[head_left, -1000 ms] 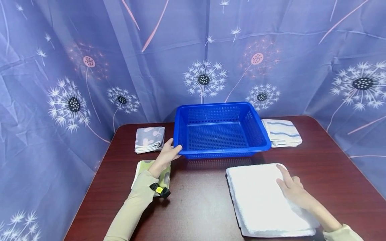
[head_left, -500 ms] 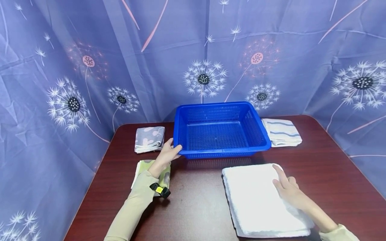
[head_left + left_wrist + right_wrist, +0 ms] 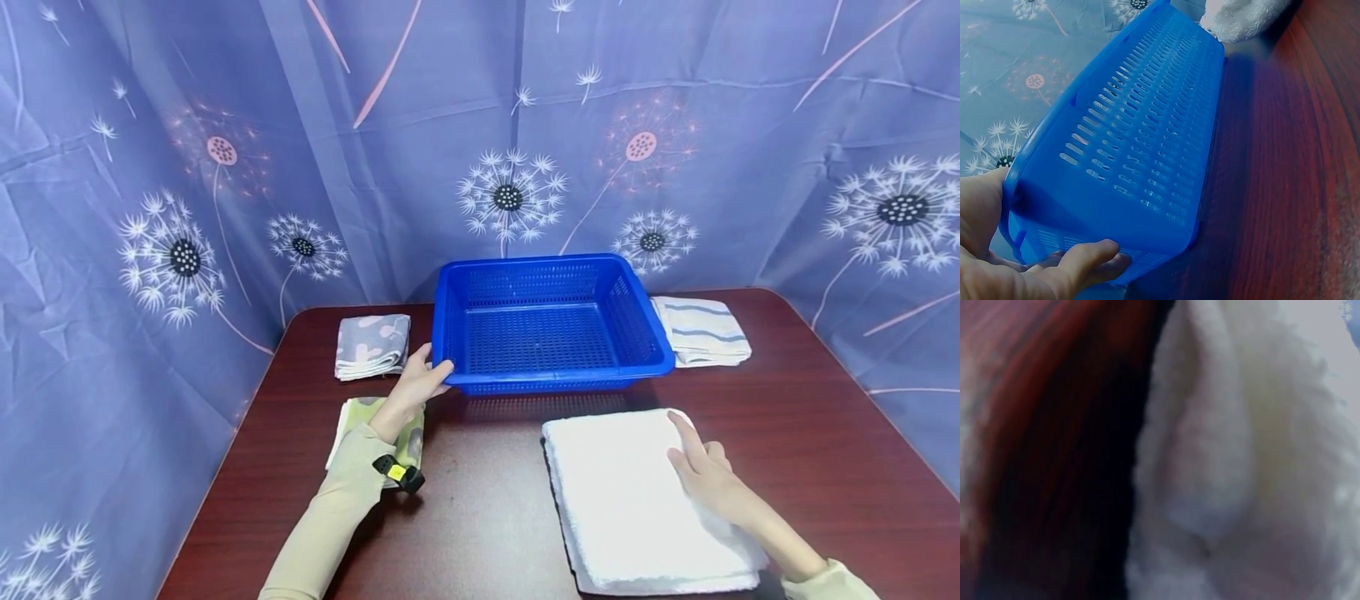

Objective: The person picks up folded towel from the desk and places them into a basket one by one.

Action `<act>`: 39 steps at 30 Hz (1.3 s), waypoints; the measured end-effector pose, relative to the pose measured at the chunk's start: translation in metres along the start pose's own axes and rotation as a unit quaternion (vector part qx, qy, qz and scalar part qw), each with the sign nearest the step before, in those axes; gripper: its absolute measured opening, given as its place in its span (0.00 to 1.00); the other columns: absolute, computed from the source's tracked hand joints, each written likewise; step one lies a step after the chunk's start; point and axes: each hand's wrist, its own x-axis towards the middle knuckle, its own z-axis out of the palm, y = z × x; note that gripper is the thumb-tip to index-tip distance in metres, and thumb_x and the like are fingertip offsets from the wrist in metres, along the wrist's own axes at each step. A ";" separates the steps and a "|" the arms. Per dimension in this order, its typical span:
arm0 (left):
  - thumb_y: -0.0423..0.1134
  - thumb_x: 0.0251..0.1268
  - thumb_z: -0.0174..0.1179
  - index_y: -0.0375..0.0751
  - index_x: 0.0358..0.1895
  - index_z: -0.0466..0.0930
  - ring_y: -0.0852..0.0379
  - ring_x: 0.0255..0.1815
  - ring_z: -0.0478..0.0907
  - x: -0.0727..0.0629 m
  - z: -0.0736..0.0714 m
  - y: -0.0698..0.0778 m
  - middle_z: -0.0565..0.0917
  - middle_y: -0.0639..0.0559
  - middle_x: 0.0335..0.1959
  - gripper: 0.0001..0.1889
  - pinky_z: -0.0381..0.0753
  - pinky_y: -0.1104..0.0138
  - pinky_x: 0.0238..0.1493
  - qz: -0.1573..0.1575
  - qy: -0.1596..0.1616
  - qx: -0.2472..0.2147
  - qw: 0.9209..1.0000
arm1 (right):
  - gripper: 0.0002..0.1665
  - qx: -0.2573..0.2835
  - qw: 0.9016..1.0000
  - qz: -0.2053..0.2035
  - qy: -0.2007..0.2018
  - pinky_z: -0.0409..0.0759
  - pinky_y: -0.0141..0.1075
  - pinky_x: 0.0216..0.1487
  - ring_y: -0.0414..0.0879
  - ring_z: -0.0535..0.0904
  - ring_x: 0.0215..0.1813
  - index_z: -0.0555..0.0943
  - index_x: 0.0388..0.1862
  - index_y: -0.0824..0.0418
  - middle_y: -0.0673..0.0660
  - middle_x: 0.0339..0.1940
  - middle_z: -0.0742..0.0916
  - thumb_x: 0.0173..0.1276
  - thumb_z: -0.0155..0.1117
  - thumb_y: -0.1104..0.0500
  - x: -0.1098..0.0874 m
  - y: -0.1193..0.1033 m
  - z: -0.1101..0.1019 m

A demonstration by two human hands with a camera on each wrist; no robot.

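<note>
A blue plastic basket (image 3: 536, 337) with perforated walls stands upright at the back of the table. My left hand (image 3: 420, 381) grips its near left corner; in the left wrist view its fingers (image 3: 1088, 259) lie against the basket's end wall. At the front right lies a thick folded white towel (image 3: 622, 500). My right hand (image 3: 705, 475) holds the towel by its right side near the far corner, with thumb and index finger over the top. The other fingertips are partly hidden. Close and blurred in the right wrist view is the towel's folded edge (image 3: 1210, 469).
A grey towel with pink shapes (image 3: 371, 346) lies left of the basket. Nearer, a green patterned towel (image 3: 411, 437) is partly covered by my left forearm. A white towel with blue stripes (image 3: 705, 332) touches the basket's right side. A patterned curtain (image 3: 405, 192) hangs behind the table.
The white towel has slid a little to the left across the table, together with my right hand. My left hand and the basket have stayed in place.
</note>
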 end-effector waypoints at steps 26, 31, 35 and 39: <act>0.30 0.65 0.47 0.30 0.69 0.59 0.58 0.44 0.79 0.002 -0.002 -0.002 0.75 0.25 0.58 0.28 0.80 0.58 0.53 -0.003 0.000 0.012 1.000 | 0.38 0.007 1.000 0.019 -0.011 0.66 0.67 0.45 0.73 0.59 0.56 0.38 0.78 0.61 0.81 0.54 0.61 0.80 0.38 0.48 0.003 -0.017 0.009; 0.30 0.65 0.47 0.30 0.69 0.59 0.54 0.47 0.79 0.000 -0.001 -0.003 0.75 0.25 0.58 0.27 0.78 0.53 0.57 -0.007 0.002 0.012 1.000 | 0.38 -0.002 1.000 0.026 -0.015 0.67 0.67 0.45 0.72 0.61 0.54 0.37 0.78 0.61 0.81 0.54 0.60 0.80 0.37 0.48 0.003 -0.018 0.011; 0.30 0.65 0.47 0.31 0.69 0.59 0.52 0.48 0.80 0.000 -0.002 -0.003 0.75 0.25 0.58 0.27 0.78 0.53 0.57 -0.008 0.005 0.013 1.000 | 0.38 -0.005 1.000 0.027 -0.014 0.67 0.67 0.45 0.72 0.62 0.54 0.37 0.78 0.61 0.82 0.54 0.61 0.80 0.37 0.48 0.004 -0.020 0.013; 0.31 0.65 0.47 0.32 0.69 0.59 0.52 0.48 0.80 0.001 -0.002 -0.002 0.75 0.26 0.59 0.28 0.78 0.52 0.57 -0.006 0.007 0.015 1.000 | 0.38 -0.006 0.999 0.031 -0.014 0.66 0.68 0.47 0.72 0.62 0.55 0.37 0.78 0.61 0.82 0.55 0.61 0.80 0.37 0.48 0.004 -0.022 0.014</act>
